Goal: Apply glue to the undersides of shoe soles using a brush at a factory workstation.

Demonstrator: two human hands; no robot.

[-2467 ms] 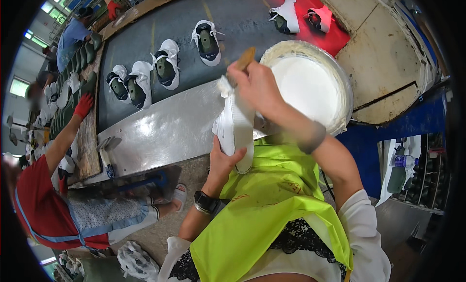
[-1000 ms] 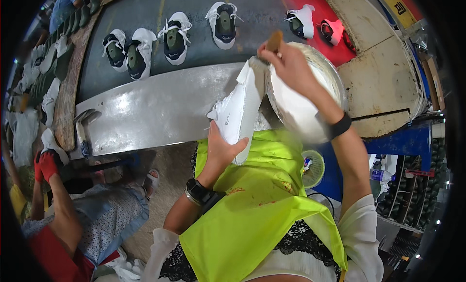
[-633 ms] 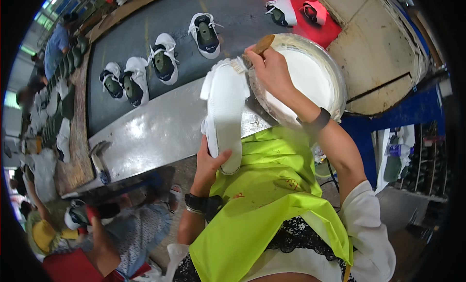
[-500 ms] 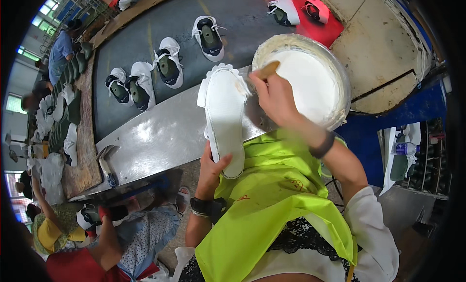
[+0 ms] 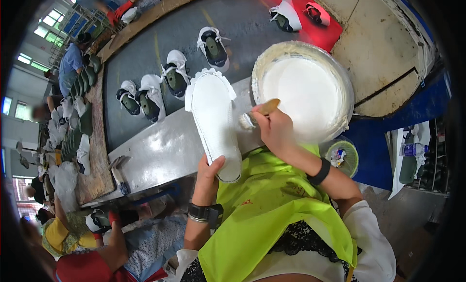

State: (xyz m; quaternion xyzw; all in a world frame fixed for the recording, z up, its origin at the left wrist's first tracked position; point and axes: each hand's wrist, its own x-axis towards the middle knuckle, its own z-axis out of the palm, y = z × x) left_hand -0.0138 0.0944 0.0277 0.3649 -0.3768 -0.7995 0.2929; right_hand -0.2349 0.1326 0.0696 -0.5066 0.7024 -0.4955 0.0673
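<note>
My left hand [image 5: 208, 180] grips a white shoe upper [image 5: 212, 119] by its heel end, with the stitched underside facing up and the scalloped toe edge pointing away from me. Its fingers are mostly hidden beneath the heel; the thumb lies along the side. My right hand [image 5: 279, 135] is closed round a brush [image 5: 268, 107] with a wooden handle. White-coated bristles at the brush's left end hang just right of the upper, a small gap apart. Right behind that hand stands a large round basin [image 5: 303, 90] of white liquid, its rim crusted.
Several white shoes [image 5: 174, 78] with dark insoles stand on the grey belt [image 5: 145, 53]. A hammer-like tool [image 5: 119, 175] lies at the metal table's [image 5: 150, 141] left end. A green bin [image 5: 353, 160] stands below the basin. Co-workers sit at the left, beside a wooden bench [image 5: 94, 155].
The brush has moved from beside the toe down along the upper's right side, with my right hand lower. The upper's toe has tilted left. The basin and shoes sit slightly differently in view.
</note>
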